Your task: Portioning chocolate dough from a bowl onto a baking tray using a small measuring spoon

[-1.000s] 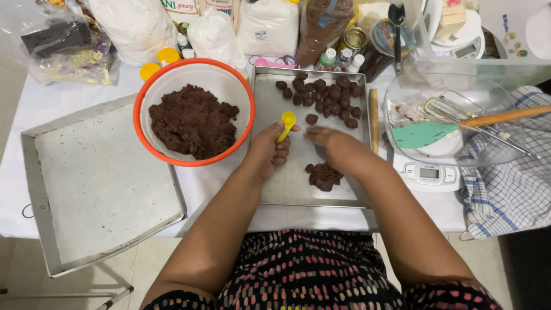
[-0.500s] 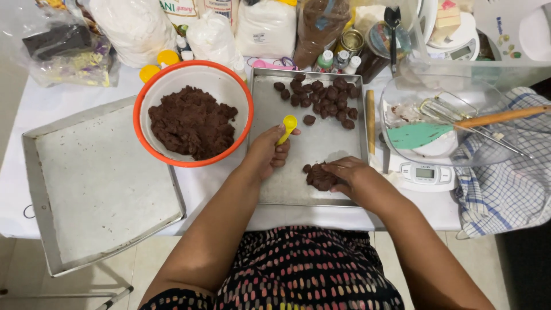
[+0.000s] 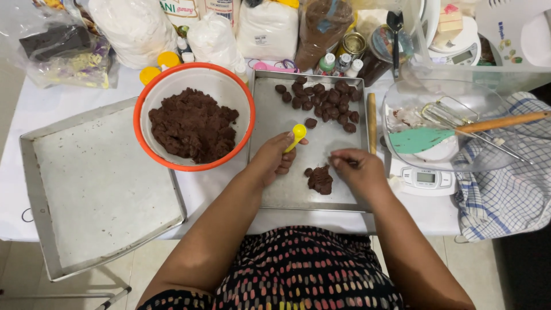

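Two trays lie side by side, the empty tray (image 3: 97,189) at left. At centre, the dough bowl (image 3: 194,117) sits within reach of the left hand (image 3: 274,161), fingers curled round a yellow scoop (image 3: 296,136). The right hand (image 3: 357,172), fingertips pinched together, has lifted off the dough lump (image 3: 319,179) it covered half a second ago.

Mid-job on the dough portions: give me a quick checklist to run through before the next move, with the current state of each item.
1. Yellow scoop held in the left hand: ok.
2. Right hand has pinched dough: cannot tell, fingertips hidden.
3. Loose dough lump on the middle tray, between both hands: ok.
4. Free space on that tray below the dough balls: ok.
5. Dough left in the orange-rimmed bowl: ok.
6. Large side tray bare: ok.
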